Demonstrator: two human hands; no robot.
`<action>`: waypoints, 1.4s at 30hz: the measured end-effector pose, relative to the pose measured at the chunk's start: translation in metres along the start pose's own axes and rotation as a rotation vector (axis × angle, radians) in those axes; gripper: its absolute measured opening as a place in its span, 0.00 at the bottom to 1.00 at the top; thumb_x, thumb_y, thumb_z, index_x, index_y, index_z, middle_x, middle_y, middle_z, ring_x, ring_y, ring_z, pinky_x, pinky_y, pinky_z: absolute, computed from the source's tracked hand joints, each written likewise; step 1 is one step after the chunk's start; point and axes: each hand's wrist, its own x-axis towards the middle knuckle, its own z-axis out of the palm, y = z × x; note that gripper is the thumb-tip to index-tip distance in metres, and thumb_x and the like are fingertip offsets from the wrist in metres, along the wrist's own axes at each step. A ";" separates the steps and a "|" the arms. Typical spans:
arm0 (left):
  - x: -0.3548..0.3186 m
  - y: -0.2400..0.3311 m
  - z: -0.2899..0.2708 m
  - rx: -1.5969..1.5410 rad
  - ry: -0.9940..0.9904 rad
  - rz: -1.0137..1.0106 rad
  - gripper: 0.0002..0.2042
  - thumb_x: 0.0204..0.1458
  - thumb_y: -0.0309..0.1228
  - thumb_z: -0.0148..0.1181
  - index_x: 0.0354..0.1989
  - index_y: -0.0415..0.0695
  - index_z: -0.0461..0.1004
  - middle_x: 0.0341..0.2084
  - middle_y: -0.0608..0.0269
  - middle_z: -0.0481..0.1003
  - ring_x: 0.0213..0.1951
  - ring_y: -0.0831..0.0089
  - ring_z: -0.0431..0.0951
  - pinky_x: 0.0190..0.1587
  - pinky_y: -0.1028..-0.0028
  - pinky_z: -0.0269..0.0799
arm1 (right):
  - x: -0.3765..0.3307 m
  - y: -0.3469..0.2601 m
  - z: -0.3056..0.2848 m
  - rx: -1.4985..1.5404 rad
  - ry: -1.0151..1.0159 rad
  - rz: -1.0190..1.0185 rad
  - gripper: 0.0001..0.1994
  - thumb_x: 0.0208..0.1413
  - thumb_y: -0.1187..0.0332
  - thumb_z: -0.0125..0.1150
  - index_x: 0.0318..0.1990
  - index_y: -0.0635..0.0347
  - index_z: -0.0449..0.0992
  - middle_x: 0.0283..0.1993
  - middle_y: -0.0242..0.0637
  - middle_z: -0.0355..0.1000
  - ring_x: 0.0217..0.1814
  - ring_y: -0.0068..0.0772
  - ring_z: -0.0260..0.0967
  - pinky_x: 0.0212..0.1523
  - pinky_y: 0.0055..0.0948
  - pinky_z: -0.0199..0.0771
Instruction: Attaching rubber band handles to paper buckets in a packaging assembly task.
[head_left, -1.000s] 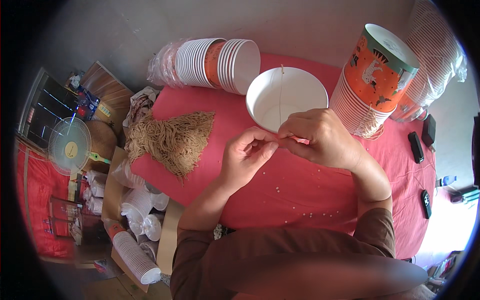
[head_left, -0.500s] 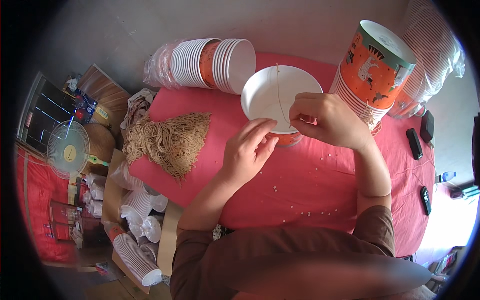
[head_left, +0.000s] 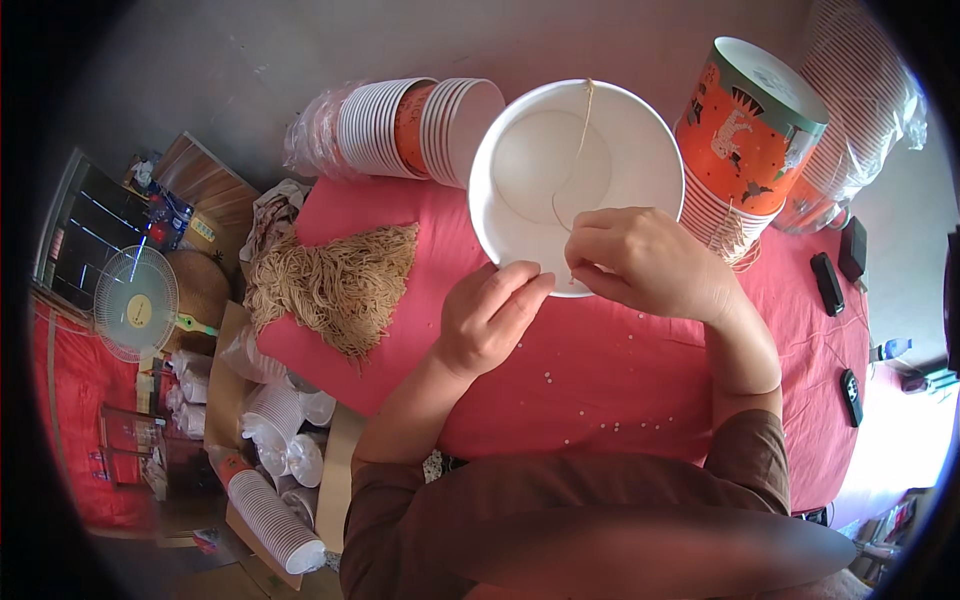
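Note:
A large paper bucket (head_left: pixel 520 225) with a white inside is tipped so that its mouth faces me. A thin tan cord (head_left: pixel 584 125) is fastened at its far rim and runs slackly down across the inside. My right hand (head_left: pixel 650 262) is over the near right part of the rim, fingertips pinched on the cord's lower end. My left hand (head_left: pixel 490 318) is at the near left rim, thumb and fingers closed on the edge; the exact grip is partly hidden. To the left lies a heap of tan cords (head_left: pixel 335 285) on the pink cloth (head_left: pixel 460 390).
Nested paper buckets (head_left: pixel 385 128) lie on their side at the back left. An upside-down stack of orange patterned buckets (head_left: pixel 745 140) stands right, beside more bagged ones (head_left: pixel 850 130). A carton (head_left: pixel 235 350) of wrapped cups is left of the table. Small white bits dot the cloth.
The bucket has come up and tipped toward me, showing more of its inside. My left fingers have closed at its rim, and my right hand has shifted slightly nearer with the cord.

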 end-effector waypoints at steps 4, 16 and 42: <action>-0.002 -0.001 0.000 0.039 0.016 0.046 0.12 0.41 0.18 0.65 0.37 0.38 0.79 0.37 0.61 0.74 0.29 0.69 0.77 0.28 0.72 0.75 | -0.001 -0.002 0.000 -0.008 0.000 -0.018 0.06 0.51 0.72 0.60 0.28 0.63 0.70 0.32 0.40 0.72 0.37 0.46 0.74 0.36 0.42 0.74; -0.001 0.000 -0.003 0.039 0.022 0.062 0.12 0.41 0.18 0.64 0.37 0.38 0.79 0.38 0.60 0.74 0.30 0.69 0.78 0.29 0.73 0.76 | 0.000 -0.003 0.002 -0.011 -0.021 -0.028 0.06 0.52 0.72 0.60 0.28 0.63 0.70 0.32 0.40 0.72 0.37 0.46 0.74 0.35 0.42 0.74; 0.001 -0.001 -0.002 0.015 0.048 0.059 0.11 0.41 0.17 0.65 0.36 0.37 0.79 0.37 0.60 0.74 0.26 0.71 0.76 0.26 0.74 0.74 | 0.000 -0.002 0.003 0.020 -0.052 -0.018 0.07 0.53 0.72 0.60 0.27 0.63 0.70 0.31 0.40 0.72 0.36 0.47 0.74 0.36 0.43 0.74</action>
